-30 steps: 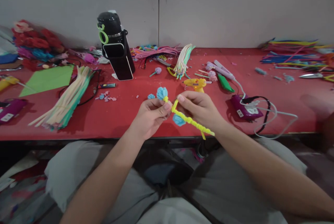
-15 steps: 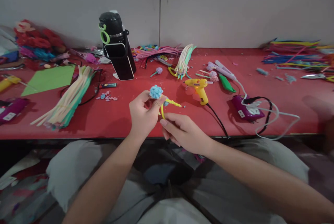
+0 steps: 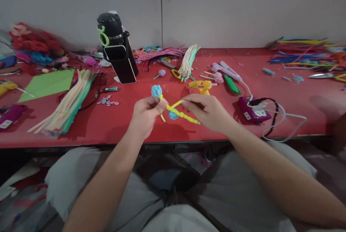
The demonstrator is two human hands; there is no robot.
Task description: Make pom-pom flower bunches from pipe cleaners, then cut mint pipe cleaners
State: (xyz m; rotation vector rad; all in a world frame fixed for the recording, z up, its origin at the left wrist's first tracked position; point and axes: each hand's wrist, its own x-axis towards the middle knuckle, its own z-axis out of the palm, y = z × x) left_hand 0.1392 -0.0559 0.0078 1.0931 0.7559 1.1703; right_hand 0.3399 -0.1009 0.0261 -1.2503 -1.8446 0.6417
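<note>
— Left hand (image 3: 146, 113)?
— Closed on a yellow stem (image 3: 178, 113), thumb and fingers pinching just under a blue puff (image 3: 156, 90) at its top end. Held above the near edge of the red table (image 3: 113, 123).
— Right hand (image 3: 208, 111)?
— Fingertips pinched on a loose yellow strand of the same stem, just right of the left hand. Rest of the stem slanting down and to the right, under the right fingers. Second blue puff (image 3: 173, 115) sitting low on the stem between the two hands.
— Touching the table?
— Hard to tell from this angle; probably raised a little over it.
— Behind the hands?
— Yellow glue gun (image 3: 200, 86) lying just beyond the right knuckles. Purple power strip (image 3: 254, 111) with black and white cords to the right of that. Green-and-purple tool (image 3: 229, 78) further back.
— Left side?
— Bundle of pale sticks (image 3: 67, 104) lying slantwise, green sheet (image 3: 45, 84) beyond it, red and blue flowers (image 3: 32, 48) by the wall. Black bottle (image 3: 112, 37) with a green ring standing behind a dark phone (image 3: 123, 64) propped upright.
— Far right?
— Heap of coloured pipe cleaners (image 3: 302, 53) near the wall, well apart from the hands.
</note>
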